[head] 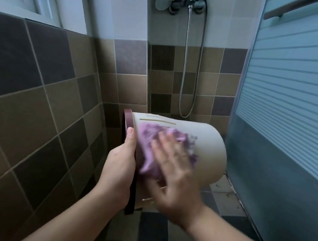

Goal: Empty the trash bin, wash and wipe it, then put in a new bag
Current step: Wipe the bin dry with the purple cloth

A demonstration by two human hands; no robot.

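**A:** So where's the bin at right now?

**B:** I've got the trash bin (199,150) held up in the air in the shower corner, tipped on its side. Long axis runs roughly left to right across my view: the mouth with the dark purple rim (126,125) points left toward the tiled wall (44,94), and the closed base points right toward the shower door (286,91). No bag in it that I can see, though the inside is hidden from here.

**A:** And the hands?

**B:** Left hand (121,164) grips the rim end, thumb up over the edge and fingers curled around it. Right hand (174,167) is flat, fingers spread, pressing a purple cloth (153,138) against the bin's side wall. It's blurry, so I'd guess it's mid-wipe.

**A:** What does the next stroke depend on?

**B:** The bin lies just ahead of both hands, and the right one sits nearer the middle of the body, so I reckon it should run along the long axis toward the base. That far right part looks untouched by the cloth. The shower hose (184,66) hangs well behind.
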